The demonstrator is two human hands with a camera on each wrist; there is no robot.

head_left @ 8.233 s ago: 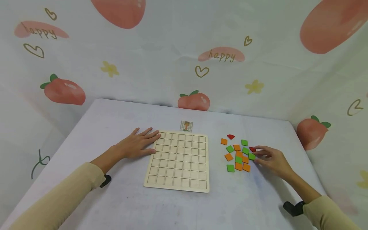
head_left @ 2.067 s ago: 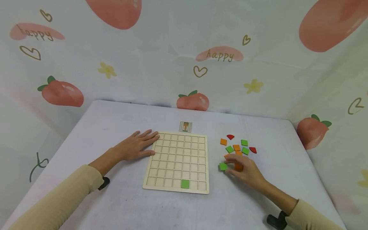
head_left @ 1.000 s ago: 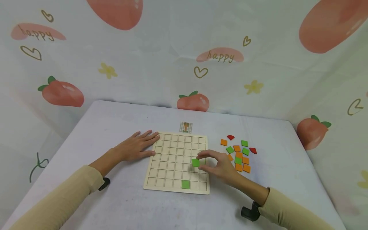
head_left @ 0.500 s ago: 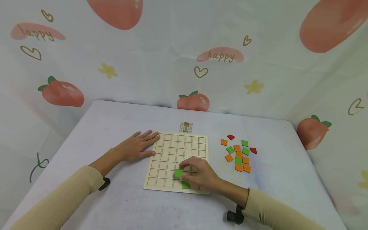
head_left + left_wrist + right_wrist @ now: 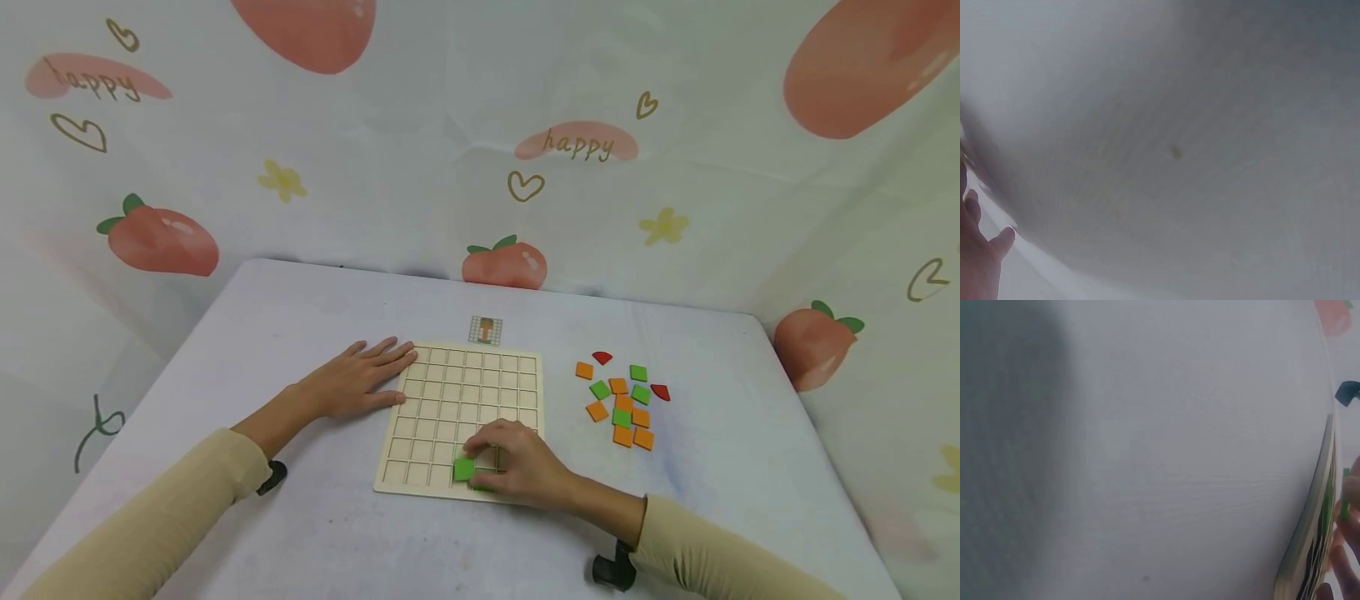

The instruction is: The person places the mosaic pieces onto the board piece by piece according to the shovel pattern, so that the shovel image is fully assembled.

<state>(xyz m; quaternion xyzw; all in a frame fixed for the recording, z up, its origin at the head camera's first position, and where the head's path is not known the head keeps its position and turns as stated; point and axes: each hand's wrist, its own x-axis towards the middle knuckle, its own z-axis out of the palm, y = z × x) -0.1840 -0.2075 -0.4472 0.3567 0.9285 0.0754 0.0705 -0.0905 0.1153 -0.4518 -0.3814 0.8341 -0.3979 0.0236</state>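
In the head view a pale wooden grid board [image 5: 459, 495] lies on the table. My right hand [image 5: 525, 462] pinches a green square tile [image 5: 463, 469] between thumb and fingertips, close over a cell of the near row. Just right of it, another green tile [image 5: 483, 487] sits in that row, mostly covered by the hand. My left hand [image 5: 352, 383] lies flat with fingers spread, fingertips on the board's left edge. The right wrist view catches the held tile edge-on at far right, beside the fingers [image 5: 1350, 490]. Only part of the left hand [image 5: 982, 250] enters the left wrist view.
Right of the board lie loose orange tiles [image 5: 623, 436], several green tiles [image 5: 637, 372] and two red wedge pieces [image 5: 602, 357]. A small card with a gridded picture [image 5: 486, 330] lies behind the board. A printed curtain [image 5: 420, 167] hangs past the table's far edge.
One green tile has come to lie in the board's near row. My right hand has carried a second from the pile leftward over the board and lowered it. My left hand stays put.
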